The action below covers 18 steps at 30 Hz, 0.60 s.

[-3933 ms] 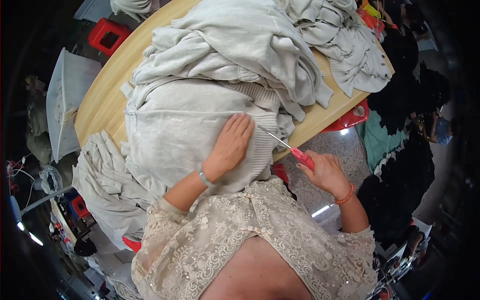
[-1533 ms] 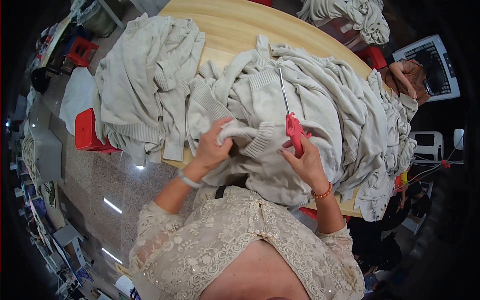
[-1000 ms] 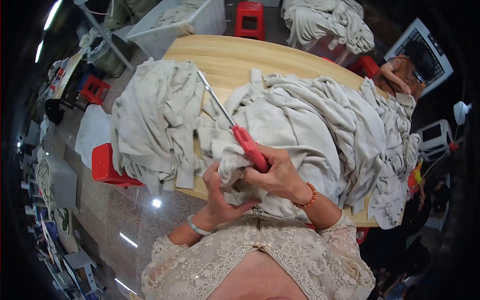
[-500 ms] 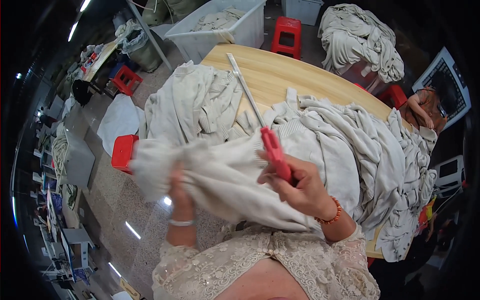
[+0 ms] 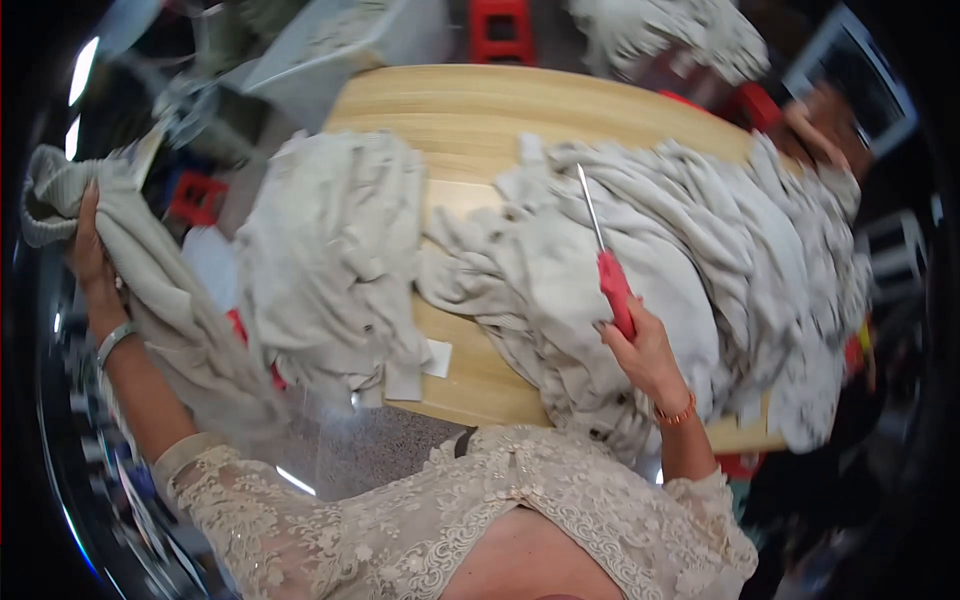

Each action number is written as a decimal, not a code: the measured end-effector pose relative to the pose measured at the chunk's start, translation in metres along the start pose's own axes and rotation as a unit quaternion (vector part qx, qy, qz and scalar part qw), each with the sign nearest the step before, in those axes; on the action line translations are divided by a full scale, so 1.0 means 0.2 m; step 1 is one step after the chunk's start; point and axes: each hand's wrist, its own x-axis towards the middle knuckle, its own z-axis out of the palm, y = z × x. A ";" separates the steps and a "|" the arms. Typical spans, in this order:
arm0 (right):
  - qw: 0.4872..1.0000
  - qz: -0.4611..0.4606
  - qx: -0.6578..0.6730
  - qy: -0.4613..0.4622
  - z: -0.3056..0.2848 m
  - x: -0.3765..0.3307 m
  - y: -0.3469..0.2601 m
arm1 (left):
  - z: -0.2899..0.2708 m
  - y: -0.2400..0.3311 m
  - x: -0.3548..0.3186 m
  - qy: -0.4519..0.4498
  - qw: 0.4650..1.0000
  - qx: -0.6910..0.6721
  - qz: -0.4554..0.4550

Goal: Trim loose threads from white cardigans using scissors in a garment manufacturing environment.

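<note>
My left hand is stretched far out to the left, closed on a cream knit garment. Its ribbed end sticks up by the fingers and the rest hangs down, blurred at the bottom. My right hand grips a red-handled tool with a long thin metal blade. The blade points away from me, over a wide heap of cream knit garments on the right of the table. A smaller stack of similar garments lies at the table's left end, between my hands.
The pale wooden table curves around in front of me. Beyond it stand a whitish plastic tub, a red stool and another garment heap. A person's arm shows at the far right. Another red stool is at left.
My left hand has swung far left, carrying the garment off the front of the table. My right hand, still holding the tool, has shifted right. The view has turned.
</note>
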 end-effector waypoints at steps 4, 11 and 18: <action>0.988 0.021 -0.027 0.153 -0.15 -0.05 0.00 | 0.25 -0.71 0.43 -0.085 0.912 0.367 0.165; 0.916 0.152 -0.105 0.356 -0.44 -0.45 0.47 | 1.89 -0.83 -1.28 -0.553 0.799 0.140 0.190; 0.932 0.194 -0.063 0.300 -0.34 -0.68 0.80 | 2.48 -0.82 -1.75 -0.581 0.720 0.176 0.335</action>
